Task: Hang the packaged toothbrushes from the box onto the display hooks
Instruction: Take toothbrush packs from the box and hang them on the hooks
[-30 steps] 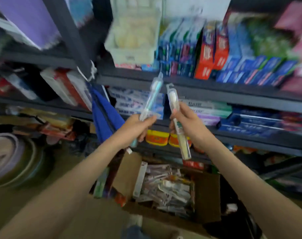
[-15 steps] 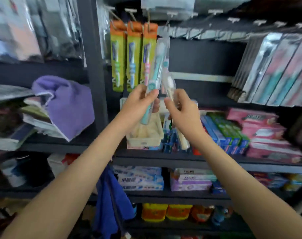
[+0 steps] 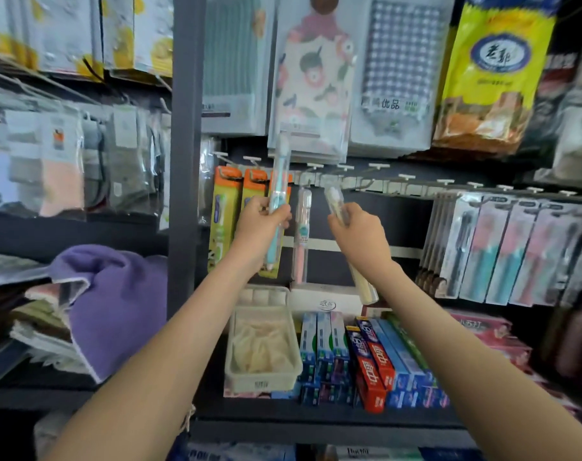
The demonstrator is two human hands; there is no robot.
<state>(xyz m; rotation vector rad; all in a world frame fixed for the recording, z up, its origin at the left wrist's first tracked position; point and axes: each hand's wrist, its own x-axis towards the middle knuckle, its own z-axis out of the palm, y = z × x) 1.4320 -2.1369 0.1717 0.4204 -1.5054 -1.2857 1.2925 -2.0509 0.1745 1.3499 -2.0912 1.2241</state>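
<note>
Both hands sit higher and wider apart than half a second back, when they were nearly touching well below the hook rail (image 3: 376, 188).

Starting close in: the left hand (image 3: 261, 224) has its fingers curled round the middle of a teal toothbrush pack (image 3: 279, 181). That pack stands near upright, with its top poking up past the rail line. The right hand (image 3: 356, 234) pinches a cream toothbrush pack (image 3: 364, 286) near its upper end. Its long axis is tilted, top leaning left and up toward the rail, tail hanging down to the right.

Between the two, a pink pack (image 3: 301, 234) already hangs from the rail. Further back, a free hook (image 3: 344, 168) sits just above the cream pack's top.

My guess is the right hand is closer to an open prong. That pack needs tipping upright first so its hang hole meets the hook, though I can't actually make out the hole.
</note>
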